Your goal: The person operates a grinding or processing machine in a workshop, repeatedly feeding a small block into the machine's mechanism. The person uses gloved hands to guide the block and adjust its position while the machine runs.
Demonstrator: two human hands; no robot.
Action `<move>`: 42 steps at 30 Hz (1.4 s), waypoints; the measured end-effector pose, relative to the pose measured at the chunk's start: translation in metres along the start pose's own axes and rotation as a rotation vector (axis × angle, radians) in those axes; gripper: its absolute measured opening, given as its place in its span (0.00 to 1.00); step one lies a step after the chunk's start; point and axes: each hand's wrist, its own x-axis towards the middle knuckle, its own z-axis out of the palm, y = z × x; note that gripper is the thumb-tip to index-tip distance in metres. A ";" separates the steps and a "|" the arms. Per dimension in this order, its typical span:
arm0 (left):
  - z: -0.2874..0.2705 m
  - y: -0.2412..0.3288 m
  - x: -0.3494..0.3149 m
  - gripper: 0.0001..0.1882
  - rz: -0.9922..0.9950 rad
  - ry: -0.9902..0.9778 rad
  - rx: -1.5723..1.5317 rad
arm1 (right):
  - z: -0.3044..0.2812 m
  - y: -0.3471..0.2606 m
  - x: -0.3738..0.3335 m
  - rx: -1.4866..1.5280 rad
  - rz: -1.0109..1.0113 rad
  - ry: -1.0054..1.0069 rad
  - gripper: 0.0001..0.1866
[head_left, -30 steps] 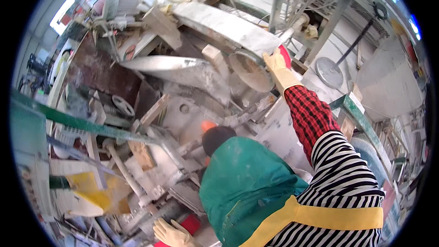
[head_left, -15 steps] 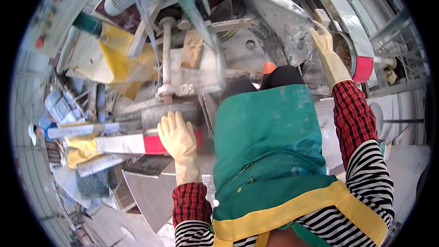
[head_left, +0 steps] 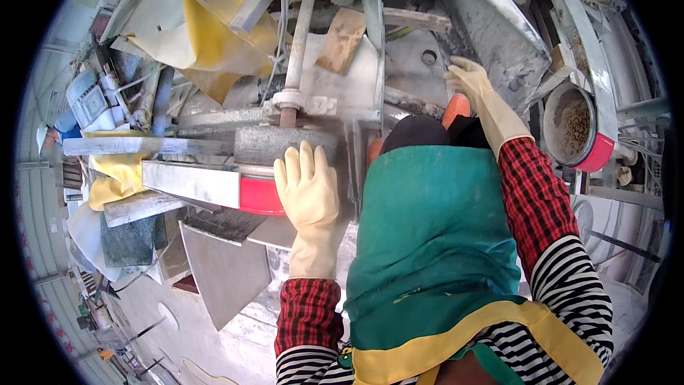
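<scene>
Both my hands wear cream rubber gloves. My left hand (head_left: 311,189) is open, its fingers stretched upward, beside a red curved guard (head_left: 260,194) and in front of a grey wheel (head_left: 249,145) on a metal shaft (head_left: 302,43). Whether its fingertips touch the wheel cannot be made out. My right hand (head_left: 479,89) reaches forward with its fingers apart and slightly bent, nothing visible in them. It is just above an orange boot tip (head_left: 457,108), left of a large dusty metal plate (head_left: 491,21). A green apron (head_left: 434,221) covers my lap.
At the right stands a round housing (head_left: 570,125) with a speckled brown inside and a red rim. A wooden board (head_left: 342,40) lies beside the shaft. Yellow sheeting (head_left: 214,36) hangs at the far left. Long beams (head_left: 142,146) and a grey panel (head_left: 226,264) are at the left.
My right hand has moved left, away from the plate's edge and the round housing, to above the boot. My left hand stays open by the red guard. The whole view has shifted.
</scene>
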 end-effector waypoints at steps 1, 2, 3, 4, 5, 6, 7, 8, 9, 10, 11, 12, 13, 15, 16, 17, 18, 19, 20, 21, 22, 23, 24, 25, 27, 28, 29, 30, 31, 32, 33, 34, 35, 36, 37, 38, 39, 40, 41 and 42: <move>0.003 -0.003 -0.006 0.22 -0.013 -0.018 0.011 | 0.026 -0.009 -0.012 -0.038 -0.043 0.008 0.27; 0.003 -0.003 -0.004 0.22 -0.014 -0.029 0.006 | 0.030 -0.008 -0.014 0.004 -0.034 -0.020 0.27; 0.002 -0.003 -0.006 0.22 -0.011 -0.039 0.000 | 0.032 -0.008 -0.016 0.047 -0.026 -0.043 0.26; 0.002 0.001 0.000 0.22 -0.002 -0.034 -0.015 | 0.028 -0.015 -0.015 0.088 -0.033 -0.056 0.26; -0.001 0.004 0.004 0.22 -0.007 -0.031 -0.042 | 0.031 -0.013 -0.016 0.033 -0.092 -0.033 0.26; -0.009 0.007 0.006 0.22 -0.038 -0.099 -0.049 | 0.044 -0.017 -0.026 0.081 -0.107 -0.072 0.26; -0.010 0.013 0.011 0.22 -0.050 -0.168 -0.033 | 0.041 -0.012 -0.019 0.144 -0.122 -0.139 0.27; -0.006 0.013 0.009 0.22 -0.047 -0.161 -0.044 | 0.056 -0.015 -0.027 0.120 -0.107 -0.136 0.27; -0.011 0.018 0.009 0.23 -0.082 -0.234 -0.037 | 0.069 -0.014 -0.028 0.048 -0.097 -0.137 0.27; -0.011 0.020 0.008 0.23 -0.030 -0.153 -0.019 | 0.070 -0.009 -0.022 0.075 -0.117 -0.154 0.27; -0.010 0.025 0.009 0.20 -0.013 -0.128 0.022 | 0.075 -0.007 -0.014 0.114 -0.074 -0.114 0.27; -0.010 0.023 0.004 0.23 -0.008 -0.165 0.027 | 0.087 -0.022 -0.025 0.136 -0.009 -0.086 0.26; -0.008 0.024 0.003 0.24 0.021 -0.160 0.028 | 0.088 -0.018 -0.017 0.155 -0.016 -0.091 0.26; -0.007 0.025 0.002 0.25 0.057 -0.189 0.023 | 0.097 -0.004 -0.003 0.261 -0.019 -0.079 0.28; -0.009 0.028 0.003 0.25 0.070 -0.211 0.009 | 0.102 0.001 -0.002 0.316 -0.026 -0.078 0.29; -0.011 0.025 0.003 0.24 0.097 -0.237 -0.031 | 0.108 0.009 0.003 0.344 -0.052 -0.101 0.27; -0.013 0.015 0.003 0.22 0.097 -0.301 -0.123 | 0.118 0.005 -0.002 0.255 -0.062 -0.068 0.26; -0.007 0.000 -0.001 0.20 0.143 -0.238 -0.170 | 0.120 0.010 0.003 0.298 -0.071 -0.072 0.24; -0.006 -0.005 0.002 0.18 0.175 -0.176 -0.211 | 0.124 0.014 0.004 0.312 -0.099 -0.076 0.26; -0.009 -0.010 0.003 0.19 0.190 -0.160 -0.157 | 0.127 0.018 0.007 0.317 -0.094 -0.076 0.27; -0.009 -0.017 0.003 0.22 0.198 -0.159 -0.073 | 0.132 0.018 0.008 0.322 -0.086 -0.087 0.27; -0.007 -0.021 0.004 0.23 0.183 -0.206 -0.064 | 0.135 0.019 0.008 0.340 -0.079 -0.086 0.28; -0.003 -0.022 0.004 0.24 0.166 -0.252 -0.056 | 0.137 0.019 0.010 0.356 -0.072 -0.088 0.28; -0.005 -0.017 0.007 0.25 0.166 -0.276 -0.027 | 0.140 0.020 0.011 0.370 -0.057 -0.097 0.29; -0.012 0.003 0.019 0.26 0.166 -0.330 0.022 | 0.139 0.029 0.015 0.491 -0.111 -0.185 0.29; -0.010 0.006 0.020 0.26 0.169 -0.321 0.015 | 0.141 0.034 0.015 0.552 -0.130 -0.240 0.28; -0.009 -0.002 0.016 0.27 0.160 -0.319 0.022 | 0.147 0.027 0.006 0.444 -0.134 -0.228 0.29; -0.008 -0.005 0.011 0.27 0.147 -0.319 0.030 | 0.145 0.019 0.001 0.334 -0.139 -0.223 0.29; -0.011 -0.006 0.011 0.27 0.109 -0.336 0.044 | 0.152 0.000 -0.011 0.235 -0.147 -0.246 0.29; -0.012 -0.001 0.013 0.27 0.080 -0.345 0.039 | 0.145 -0.019 -0.025 0.147 -0.081 -0.264 0.28; -0.007 -0.002 0.016 0.27 0.075 -0.304 0.011 | 0.137 -0.029 -0.034 0.242 -0.040 -0.311 0.27; -0.013 0.002 0.030 0.25 0.114 -0.258 -0.024 | 0.140 -0.026 -0.033 0.240 -0.070 -0.297 0.25; -0.008 0.001 0.035 0.28 0.057 -0.348 -0.089 | 0.134 -0.022 -0.037 0.232 -0.094 -0.268 0.24; -0.013 -0.002 0.036 0.27 0.048 -0.343 -0.093 | 0.130 -0.025 -0.038 0.315 -0.041 -0.359 0.25; -0.006 -0.004 0.039 0.26 0.027 -0.331 -0.067 | 0.123 -0.022 -0.028 0.249 -0.057 -0.387 0.26; -0.006 -0.008 0.038 0.25 0.014 -0.314 -0.067 | 0.130 -0.040 -0.043 0.186 -0.085 -0.380 0.26; -0.010 -0.008 0.036 0.25 0.016 -0.291 -0.037 | 0.136 -0.058 -0.059 0.070 -0.062 -0.351 0.27; -0.010 -0.011 0.031 0.25 0.028 -0.253 -0.033 | 0.133 -0.053 -0.057 0.087 -0.092 -0.417 0.28; -0.009 -0.014 0.024 0.25 0.038 -0.201 -0.039 | 0.133 -0.050 -0.056 0.118 -0.070 -0.495 0.28; -0.004 -0.018 0.020 0.24 0.061 -0.142 -0.060 | 0.141 -0.050 -0.056 0.084 -0.083 -0.505 0.28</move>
